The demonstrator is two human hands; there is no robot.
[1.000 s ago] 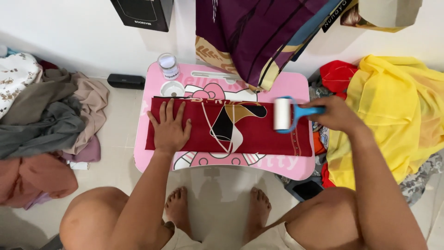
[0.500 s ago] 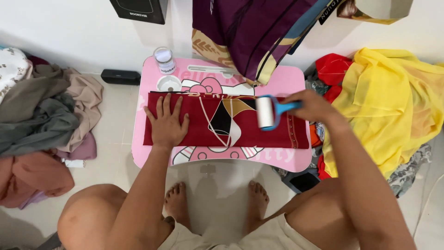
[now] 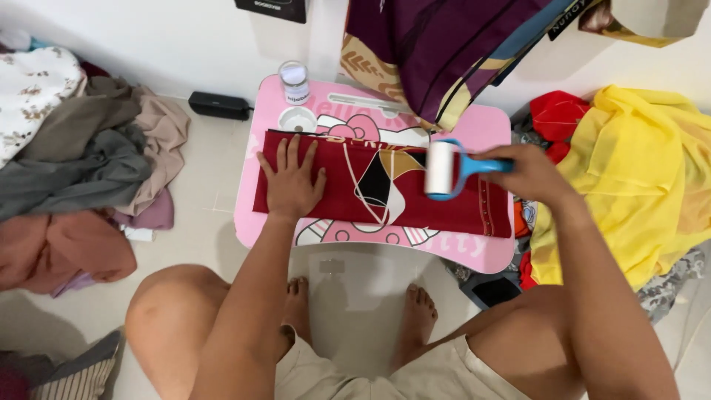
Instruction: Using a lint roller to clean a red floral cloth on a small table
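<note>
A folded dark red cloth [image 3: 474, 211] with a black, white and orange pattern lies across a small pink table [image 3: 489, 127]. My left hand [image 3: 290, 178] presses flat on the cloth's left end, fingers spread. My right hand [image 3: 529, 172] grips the blue handle of a lint roller [image 3: 442, 170], whose white roll rests on the cloth a little right of its middle.
A small clear jar [image 3: 295, 81] and a round white lid [image 3: 297, 119] sit at the table's back left. Piles of clothes lie on the floor at left [image 3: 81, 163]; yellow [image 3: 637, 185] and red fabric at right. A purple cloth [image 3: 444, 52] hangs above. A black box [image 3: 219, 105] lies by the wall.
My right hand has drawn the lint roller leftward along the red cloth, from its right end toward the middle. My left hand has stayed pressed on the left end.
</note>
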